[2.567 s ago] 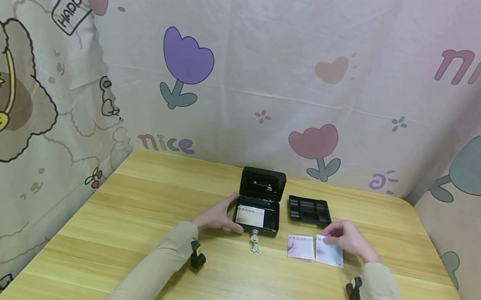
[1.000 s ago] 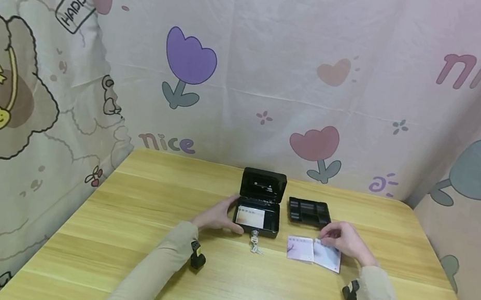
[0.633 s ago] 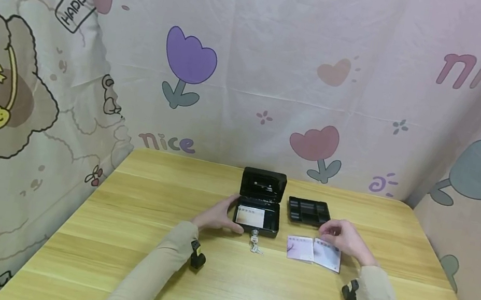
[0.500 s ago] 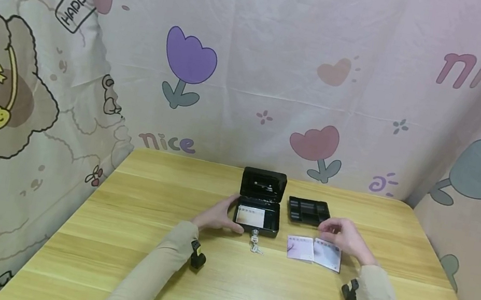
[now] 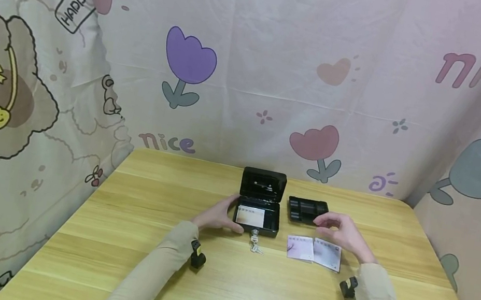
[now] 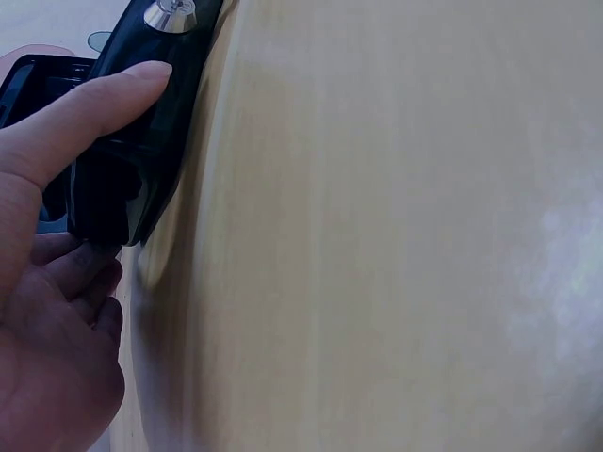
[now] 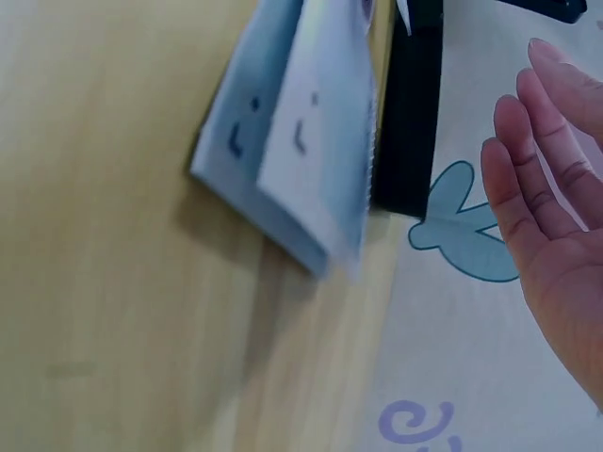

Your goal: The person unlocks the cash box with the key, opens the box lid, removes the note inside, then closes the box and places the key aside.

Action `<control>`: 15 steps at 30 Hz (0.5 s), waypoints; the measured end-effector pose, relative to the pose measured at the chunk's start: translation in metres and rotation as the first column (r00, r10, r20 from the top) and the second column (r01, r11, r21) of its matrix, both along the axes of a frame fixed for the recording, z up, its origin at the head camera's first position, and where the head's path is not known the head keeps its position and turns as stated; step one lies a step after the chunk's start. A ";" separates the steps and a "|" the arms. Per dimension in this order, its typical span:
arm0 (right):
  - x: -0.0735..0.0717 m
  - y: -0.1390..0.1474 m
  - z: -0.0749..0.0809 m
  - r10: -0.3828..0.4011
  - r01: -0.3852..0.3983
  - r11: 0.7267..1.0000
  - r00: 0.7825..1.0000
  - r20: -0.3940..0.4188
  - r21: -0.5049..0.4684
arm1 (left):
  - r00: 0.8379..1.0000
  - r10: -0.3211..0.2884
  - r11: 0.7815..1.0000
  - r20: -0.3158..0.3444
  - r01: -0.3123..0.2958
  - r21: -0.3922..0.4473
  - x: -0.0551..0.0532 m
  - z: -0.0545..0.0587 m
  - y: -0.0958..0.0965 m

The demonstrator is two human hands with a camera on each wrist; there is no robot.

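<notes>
My left hand (image 5: 216,217) grips the left side of an open black cash box (image 5: 272,232). In the left wrist view its thumb (image 6: 113,99) lies on the front face near the lock (image 6: 171,13), and the fingers wrap the box's end. Inside the box lies a small notepad (image 5: 250,216). Two pale notepads lie side by side on the table: a pinkish one (image 5: 299,247) and a bluish one (image 5: 327,254), which sits slightly turned. Just above the bluish pad, my right hand (image 5: 344,233) hovers with loosely bent fingers, holding nothing. Its top leaf stands ajar in the right wrist view (image 7: 320,132).
A black compartment tray (image 5: 300,212) stands right of the box, partly behind my right fingertips. Keys (image 5: 255,247) hang from the box's lock onto the wooden table (image 5: 218,293). A printed cloth (image 5: 253,68) hangs behind the table.
My right hand has set down the bluish notepad, now turned and close against the pinkish one, let go, and moved slightly up and left. My left hand stays on the cash box.
</notes>
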State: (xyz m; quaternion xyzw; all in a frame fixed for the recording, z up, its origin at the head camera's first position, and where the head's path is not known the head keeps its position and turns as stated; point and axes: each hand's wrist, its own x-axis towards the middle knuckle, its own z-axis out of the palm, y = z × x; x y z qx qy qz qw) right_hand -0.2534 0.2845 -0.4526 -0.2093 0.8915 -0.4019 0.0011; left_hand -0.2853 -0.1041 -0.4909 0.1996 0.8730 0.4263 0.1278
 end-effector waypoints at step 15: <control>0.002 -0.026 0.011 0.099 -0.099 0.995 0.994 -0.042 -0.003 | 1.000 0.005 1.000 -0.010 -0.005 -0.011 -0.001 0.000 0.001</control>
